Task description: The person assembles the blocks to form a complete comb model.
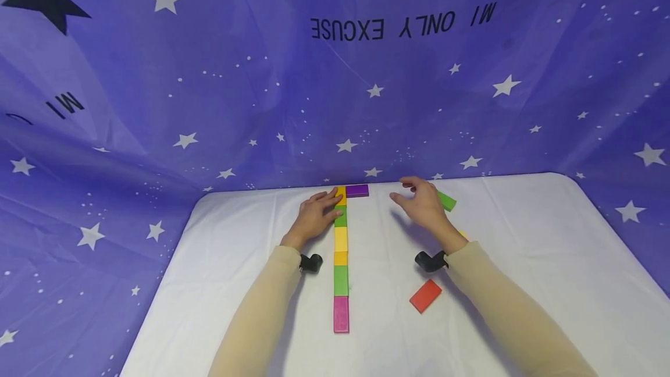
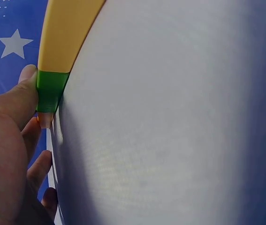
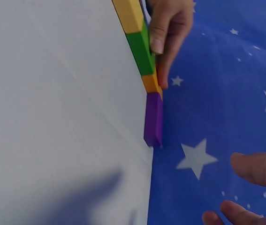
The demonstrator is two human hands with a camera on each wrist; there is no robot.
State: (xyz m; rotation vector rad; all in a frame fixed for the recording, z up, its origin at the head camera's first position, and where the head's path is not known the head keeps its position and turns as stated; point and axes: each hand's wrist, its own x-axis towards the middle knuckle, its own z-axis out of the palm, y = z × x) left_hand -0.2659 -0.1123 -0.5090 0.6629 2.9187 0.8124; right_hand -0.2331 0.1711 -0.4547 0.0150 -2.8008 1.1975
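A straight row of coloured blocks runs down the tabletop, from an orange block (image 1: 341, 195) at the far edge to a magenta block (image 1: 341, 314) nearest me. My left hand (image 1: 314, 216) lies along the left side of its far end. Its thumb touches the dark green block (image 3: 141, 52), and a fingertip touches the orange block. A purple block (image 1: 357, 191) sits crosswise, joining the orange block at a right angle. To the right, my right hand (image 1: 425, 205) hovers over the table, thumb and fingers apart with nothing between them. It is clear of the purple block (image 3: 153, 119).
A loose green block (image 1: 446, 200) is partly hidden behind the right hand, and a bit of yellow (image 1: 463, 235) shows by that wrist. A red block (image 1: 426, 295) lies askew on the white cloth (image 1: 387, 342). A blue starred cloth (image 1: 293, 86) hangs behind the table.
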